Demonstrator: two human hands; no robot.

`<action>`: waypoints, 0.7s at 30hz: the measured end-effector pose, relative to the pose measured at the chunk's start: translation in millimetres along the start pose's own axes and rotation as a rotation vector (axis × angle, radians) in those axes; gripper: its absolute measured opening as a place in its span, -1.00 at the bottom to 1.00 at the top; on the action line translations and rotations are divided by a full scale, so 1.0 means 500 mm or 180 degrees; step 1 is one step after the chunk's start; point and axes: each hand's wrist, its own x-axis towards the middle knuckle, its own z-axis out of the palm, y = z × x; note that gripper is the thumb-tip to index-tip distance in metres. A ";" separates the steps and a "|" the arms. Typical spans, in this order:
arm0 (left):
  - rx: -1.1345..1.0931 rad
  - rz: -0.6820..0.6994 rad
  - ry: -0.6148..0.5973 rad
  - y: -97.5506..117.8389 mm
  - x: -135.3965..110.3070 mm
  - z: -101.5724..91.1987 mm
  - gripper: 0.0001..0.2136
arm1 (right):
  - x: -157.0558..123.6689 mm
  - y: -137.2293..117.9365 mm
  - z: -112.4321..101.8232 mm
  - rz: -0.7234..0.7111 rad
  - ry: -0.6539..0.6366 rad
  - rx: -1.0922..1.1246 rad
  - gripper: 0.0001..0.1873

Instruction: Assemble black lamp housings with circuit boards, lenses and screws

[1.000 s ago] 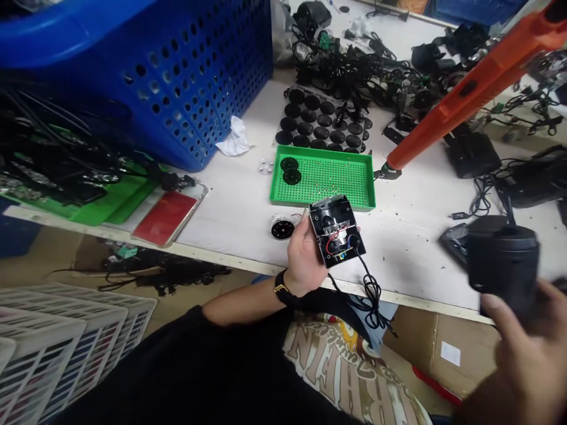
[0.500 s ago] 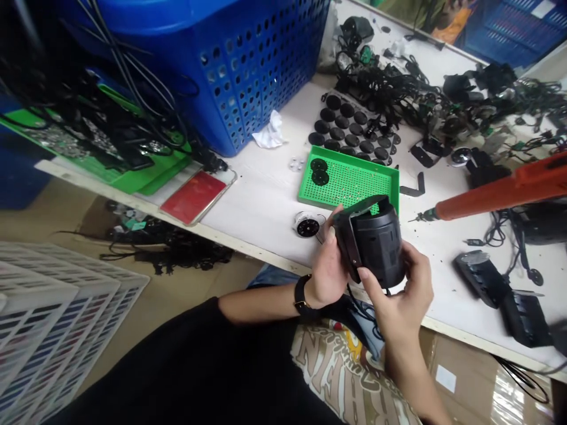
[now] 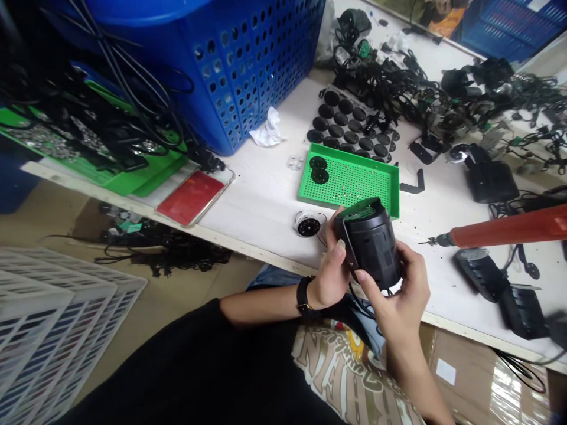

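Observation:
Both hands hold a black cylindrical plastic housing (image 3: 376, 248) above the table's front edge, its top tilted up and away from me. A flat metal bracket runs along its left side, and a slotted green-tinged face shows at its top. My left hand (image 3: 330, 277) grips the left side, thumb against the bracket. My right hand (image 3: 403, 289) wraps the right side and bottom, thumb across the near face. Below, a dark cable trails toward my lap. Just left of the housing lies a small white round part with a black disc face (image 3: 308, 225), thin wires running from it.
A green perforated tray (image 3: 305, 192) holds black discs and tiny screws. Right of my hands hangs an orange electric screwdriver (image 3: 500, 227). Behind are rows of black round parts (image 3: 345, 121) and tangled cables (image 3: 394, 82). A blue crate (image 3: 248, 82) and red-backed phone (image 3: 190, 198) are left.
The housing has tipped, so its slotted top face shows more. My left thumb has shifted lower on it. The orange screwdriver has swung right and down.

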 end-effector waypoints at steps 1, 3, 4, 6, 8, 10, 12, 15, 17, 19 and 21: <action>0.0010 -0.0017 -0.0022 -0.001 -0.001 -0.003 -0.24 | 0.000 0.000 0.000 -0.0014 -0.0003 -0.0001 -0.30; 0.0067 -0.0064 -0.0048 -0.001 -0.002 -0.006 -0.21 | -0.001 -0.002 -0.002 -0.0040 -0.0003 -0.0026 -0.30; 0.0105 -0.0097 -0.0071 -0.001 -0.003 -0.007 -0.19 | -0.001 -0.003 -0.003 -0.0054 -0.0008 -0.0044 -0.31; 0.0179 -0.0164 -0.0123 0.001 -0.003 -0.007 -0.14 | 0.000 -0.006 -0.006 -0.0079 -0.0035 -0.0084 -0.32; 0.0236 -0.0204 -0.0167 0.005 -0.003 -0.007 -0.09 | 0.001 -0.010 -0.010 -0.0099 -0.0063 -0.0120 -0.32; 0.0279 -0.0233 -0.0228 0.009 -0.003 -0.007 -0.04 | 0.002 -0.014 -0.013 -0.0128 -0.0115 -0.0156 -0.33; 0.0353 -0.0271 -0.0321 0.011 -0.004 -0.010 -0.04 | 0.004 -0.017 -0.017 -0.0153 -0.0191 -0.0202 -0.34; 0.0516 -0.0322 -0.0412 0.010 -0.005 -0.019 -0.06 | 0.005 -0.021 -0.020 -0.0172 -0.0260 -0.0251 -0.37; 0.0609 -0.0324 -0.0436 0.007 -0.006 -0.026 -0.03 | 0.005 -0.023 -0.020 -0.0217 -0.0244 -0.0248 -0.38; 0.0711 -0.0285 -0.0430 0.004 -0.006 -0.030 -0.02 | 0.004 -0.025 -0.019 -0.0285 -0.0239 -0.0251 -0.38; 0.0856 -0.0267 -0.0331 0.004 -0.006 -0.028 -0.02 | 0.002 -0.028 -0.016 -0.0317 -0.0259 -0.0287 -0.38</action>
